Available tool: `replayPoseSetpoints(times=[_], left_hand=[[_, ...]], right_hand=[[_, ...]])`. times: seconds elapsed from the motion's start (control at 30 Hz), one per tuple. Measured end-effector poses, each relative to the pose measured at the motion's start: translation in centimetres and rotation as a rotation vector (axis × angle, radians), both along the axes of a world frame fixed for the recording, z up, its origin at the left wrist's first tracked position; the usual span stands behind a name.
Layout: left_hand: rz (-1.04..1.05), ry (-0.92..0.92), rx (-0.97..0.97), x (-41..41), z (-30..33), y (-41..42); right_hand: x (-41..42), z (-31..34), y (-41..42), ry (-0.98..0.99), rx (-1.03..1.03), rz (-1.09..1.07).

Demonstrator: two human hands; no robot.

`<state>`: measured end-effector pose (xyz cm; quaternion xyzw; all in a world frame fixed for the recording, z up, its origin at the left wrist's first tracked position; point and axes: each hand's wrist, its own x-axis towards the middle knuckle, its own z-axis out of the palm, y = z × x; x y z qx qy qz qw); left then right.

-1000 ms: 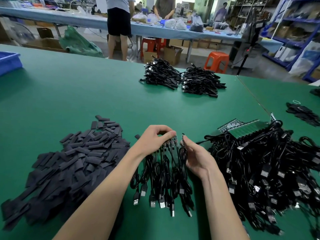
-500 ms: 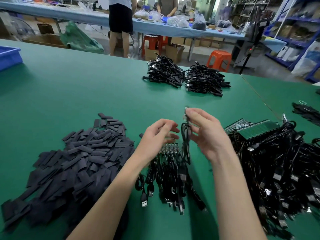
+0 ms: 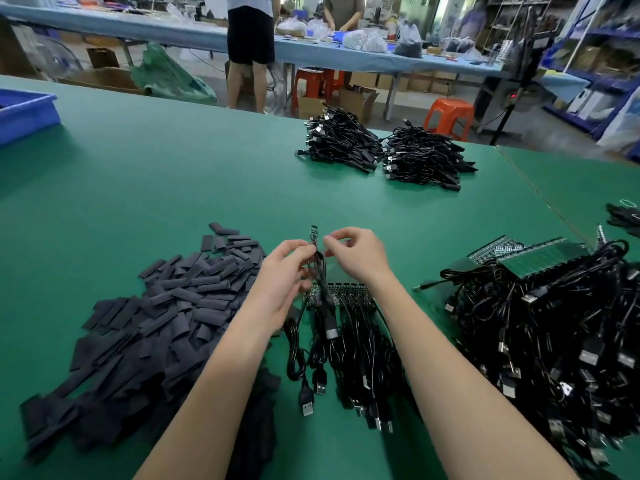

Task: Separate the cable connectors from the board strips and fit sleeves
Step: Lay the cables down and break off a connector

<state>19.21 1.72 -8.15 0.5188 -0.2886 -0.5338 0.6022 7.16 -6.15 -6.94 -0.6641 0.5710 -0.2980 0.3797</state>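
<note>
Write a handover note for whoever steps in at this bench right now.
Left hand: pinching one separated cable, its small board end raised, no sleeve on it.
Right hand: fingers curled beside that end; whether it holds anything is unclear.
Sleeves: dark pile on the left.
Board strip with cables attached lies under the hands; big unprocessed heap on the right.
Two cable bundles sit at the far edge.
Left: sleeve this cable, then do the rest.

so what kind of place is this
Most likely a small electronics assembly workshop. Bundled black USB cables lie stacked on a long green worktable, a heap of black sleeves waits beside the hands, and other people work at a blue bench near storage shelves.
</note>
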Motion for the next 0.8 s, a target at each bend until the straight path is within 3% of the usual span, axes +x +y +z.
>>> replayPoseSetpoints(times=[0.07, 0.13, 0.3, 0.37, 0.47, 0.57, 0.7, 0.8], left_hand=[[0.028, -0.015, 0.001, 0.5, 0.0, 0.0], [0.046, -0.015, -0.004, 0.8, 0.1, 0.1], [0.026, 0.009, -0.037, 0.3, 0.1, 0.3], [0.013, 0.007, -0.05, -0.1, -0.2, 0.3], [-0.023, -0.05, -0.043, -0.8, -0.4, 0.4], [-0.093, -0.082, -0.034, -1.6, -0.4, 0.5], [-0.165, -0.159, -0.01, -2.5, -0.4, 0.6], [-0.163, -0.156, -0.009, -2.8, -0.5, 0.7]], right_hand=[[1.4, -0.4, -0.2, 0.335, -0.079, 0.138], [2.4, -0.7, -0.3, 0.549, -0.079, 0.223], [2.8, -1.2, -0.6, 0.535, -0.021, 0.234], [1.8, -1.2, -0.6, 0.334, -0.05, 0.148], [-1.2, -1.6, 0.4, -0.21, -0.014, -0.068], [-3.9, -2.7, 2.6, -0.624, 0.097, -0.131], [-4.8, -2.9, 4.6, -0.966, 0.242, -0.094], [-4.9, -2.6, 5.1, -1.104, 0.315, -0.073]])
